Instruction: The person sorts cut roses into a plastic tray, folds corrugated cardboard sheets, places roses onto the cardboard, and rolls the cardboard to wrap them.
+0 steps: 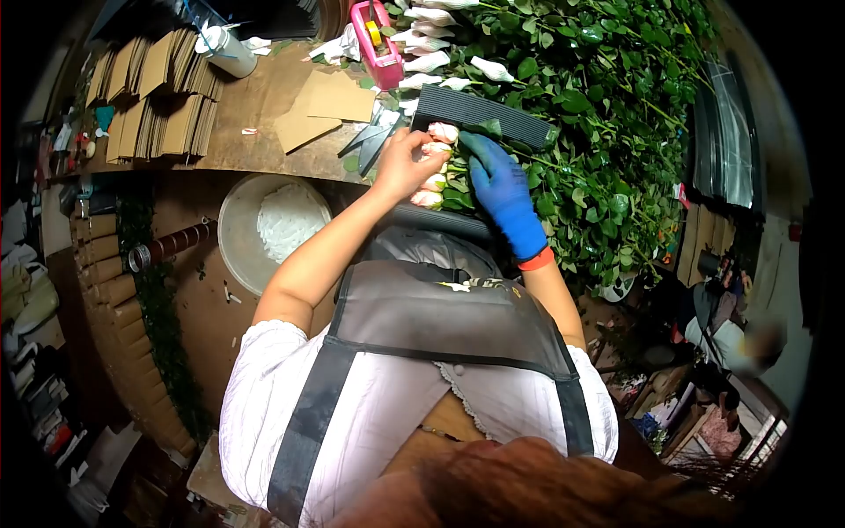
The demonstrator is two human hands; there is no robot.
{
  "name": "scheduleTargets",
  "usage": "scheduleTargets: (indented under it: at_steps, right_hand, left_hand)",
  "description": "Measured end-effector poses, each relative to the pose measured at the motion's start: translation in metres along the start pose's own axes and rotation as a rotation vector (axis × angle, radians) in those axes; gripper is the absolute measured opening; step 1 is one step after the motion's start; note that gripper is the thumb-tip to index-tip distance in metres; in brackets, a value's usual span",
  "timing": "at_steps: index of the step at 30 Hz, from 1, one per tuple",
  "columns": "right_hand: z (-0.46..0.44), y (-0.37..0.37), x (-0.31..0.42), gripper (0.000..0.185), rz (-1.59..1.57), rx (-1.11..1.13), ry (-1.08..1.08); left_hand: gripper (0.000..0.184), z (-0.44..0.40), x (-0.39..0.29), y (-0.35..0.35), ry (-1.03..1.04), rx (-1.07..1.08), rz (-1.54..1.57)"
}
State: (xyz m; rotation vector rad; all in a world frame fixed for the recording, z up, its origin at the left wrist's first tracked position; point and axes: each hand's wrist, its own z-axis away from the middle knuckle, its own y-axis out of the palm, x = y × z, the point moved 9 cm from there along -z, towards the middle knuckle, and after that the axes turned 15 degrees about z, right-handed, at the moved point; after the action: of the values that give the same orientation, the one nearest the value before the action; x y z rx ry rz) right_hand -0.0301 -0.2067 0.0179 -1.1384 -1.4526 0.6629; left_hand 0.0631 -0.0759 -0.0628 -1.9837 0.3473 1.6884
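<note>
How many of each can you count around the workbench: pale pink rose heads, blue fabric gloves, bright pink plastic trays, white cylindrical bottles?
Pale pink rose heads: 4 visible, others may be hidden
Blue fabric glove: 1
Bright pink plastic tray: 1
White cylindrical bottle: 1
Total: 7 visible

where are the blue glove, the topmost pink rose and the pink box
Blue glove (497,176): head view, back of the glove
Topmost pink rose (443,132): head view, petals
Pink box (386,76): head view, near wall

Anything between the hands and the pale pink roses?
Nothing visible for the left hand, which is right at the roses. Some green leaves lie between the gloved right hand and the lower blooms.
</note>
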Motion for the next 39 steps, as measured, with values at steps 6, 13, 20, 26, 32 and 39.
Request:
scheduleTargets:
  at_steps: [6,13,20,26,32,39]
  right_hand:
    - [-0.004,0.029,0.009,0.053,0.404,0.201,0.045]
    - [-0.009,0.005,0.0,0.046,0.054,0.059,-0.024]
    - [0.024,-0.04,0.001,0.036,-0.152,-0.13,0.198]
    - [0.026,-0.039,0.018,0.037,-0.032,-0.083,0.164]
    - [0.036,-0.053,0.017,0.04,-0.065,-0.156,0.197]
    - [0.03,0.005,0.018,0.037,-0.717,0.28,0.599]
  left_hand:
    - [0.03,0.0,0.0,0.002,-0.02,0.054,0.006]
    - [0.037,0.003,0.0,0.003,-0.05,0.094,-0.087]
    - [0.039,-0.018,0.032,-0.085,0.21,-0.054,-0.676]
    - [0.036,-0.066,0.08,-0.114,0.366,0.073,-1.033]
    - [0.017,-0.071,0.02,-0.165,0.502,-0.21,-0.501]
    - [0.017,0.013,-0.047,-0.042,-0.088,0.288,0.381]
